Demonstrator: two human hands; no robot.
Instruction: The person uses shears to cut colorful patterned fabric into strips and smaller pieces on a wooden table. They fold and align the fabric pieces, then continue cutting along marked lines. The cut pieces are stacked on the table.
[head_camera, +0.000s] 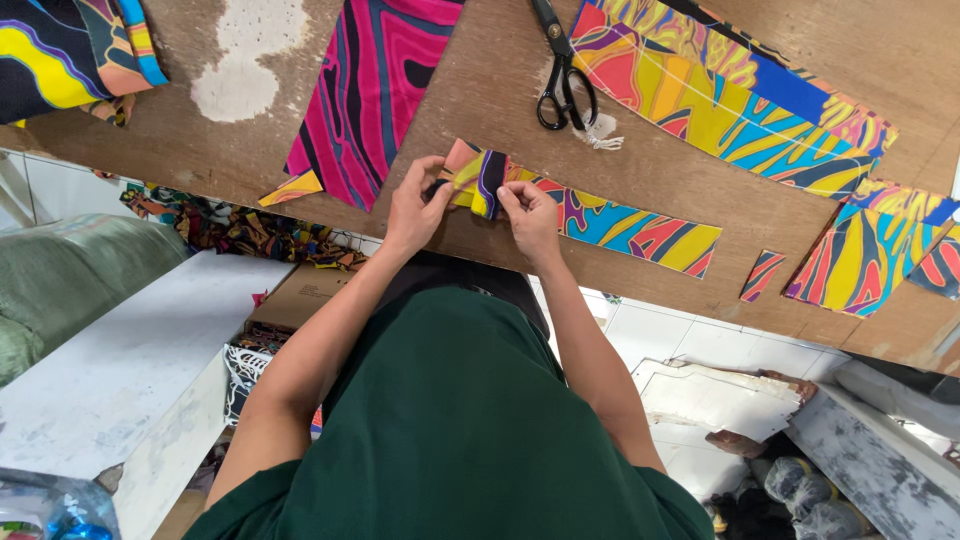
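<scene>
At the near edge of the brown wooden surface (480, 80), the left hand (415, 205) and right hand (530, 215) both pinch the folded end of a long, brightly patterned strip of fabric (620, 225), which trails toward the right edge. The step looks like folding the strip's end; next it needs the fold pressed flat and even. Black scissors (562, 70) lie near the far edge.

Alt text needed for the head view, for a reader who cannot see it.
Both hands, left hand and right hand, fold the end of a long multicoloured fabric strip on a wooden table. Black scissors and more patterned fabric pieces lie beyond.
</scene>
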